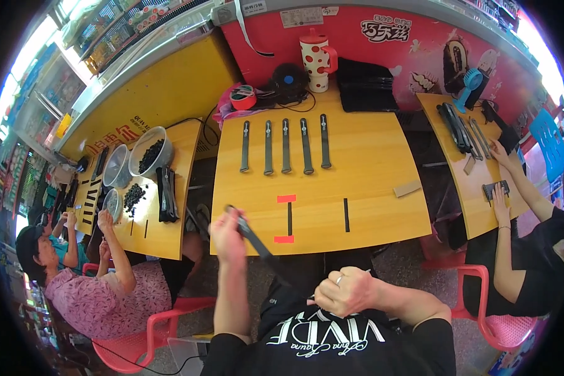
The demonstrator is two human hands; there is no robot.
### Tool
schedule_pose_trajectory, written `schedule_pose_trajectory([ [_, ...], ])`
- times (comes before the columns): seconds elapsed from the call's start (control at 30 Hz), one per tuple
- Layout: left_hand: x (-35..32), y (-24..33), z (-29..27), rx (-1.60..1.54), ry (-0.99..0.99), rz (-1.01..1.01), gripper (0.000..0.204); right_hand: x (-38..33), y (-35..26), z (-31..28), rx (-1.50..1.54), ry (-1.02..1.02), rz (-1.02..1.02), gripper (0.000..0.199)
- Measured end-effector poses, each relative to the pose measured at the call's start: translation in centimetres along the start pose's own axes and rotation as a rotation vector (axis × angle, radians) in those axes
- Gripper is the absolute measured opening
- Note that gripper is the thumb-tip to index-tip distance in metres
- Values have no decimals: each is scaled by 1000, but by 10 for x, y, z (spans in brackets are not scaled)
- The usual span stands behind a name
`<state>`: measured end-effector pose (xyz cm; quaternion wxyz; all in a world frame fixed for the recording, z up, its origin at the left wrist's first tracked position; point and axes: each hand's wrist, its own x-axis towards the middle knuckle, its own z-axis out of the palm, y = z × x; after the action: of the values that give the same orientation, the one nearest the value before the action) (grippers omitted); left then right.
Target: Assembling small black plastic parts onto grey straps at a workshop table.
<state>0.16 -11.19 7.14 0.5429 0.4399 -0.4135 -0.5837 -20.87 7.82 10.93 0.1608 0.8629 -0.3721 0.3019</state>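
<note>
A dark strap (pixel 263 252) slants over the table's near edge, in front of my body. My left hand (pixel 227 237) is closed around its upper end, whose tip sticks out above the fingers. At its lower end my right hand (pixel 346 292), wearing a ring, is closed in a fist; the fingers hide what they grip there. Several similar dark grey straps (pixel 286 147) lie side by side in a row across the wooden table (pixel 370 156). Nearer to me, a black strip (pixel 289 218) sits between two pieces of red tape (pixel 286 198), and another black strip (pixel 346 215) is to its right.
At the table's back stand a polka-dot tumbler (pixel 316 59), a black fan (pixel 289 79), a red tape roll (pixel 242 96) and stacked black pouches (pixel 365 84). A cardboard piece (pixel 408 188) lies at right. People work at tables (pixel 172 232) on both sides, seated on red chairs (pixel 169 323).
</note>
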Motion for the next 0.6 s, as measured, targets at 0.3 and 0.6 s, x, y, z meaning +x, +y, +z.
schedule_pose_trajectory([
  [0.3, 137, -3, -78, 184, 131, 132, 24, -20, 7, -58, 175, 16, 204, 34],
  [0.6, 100, -12, -19, 1264, 171, 1022, 17, -10, 46, -67, 72, 73, 406, 31],
])
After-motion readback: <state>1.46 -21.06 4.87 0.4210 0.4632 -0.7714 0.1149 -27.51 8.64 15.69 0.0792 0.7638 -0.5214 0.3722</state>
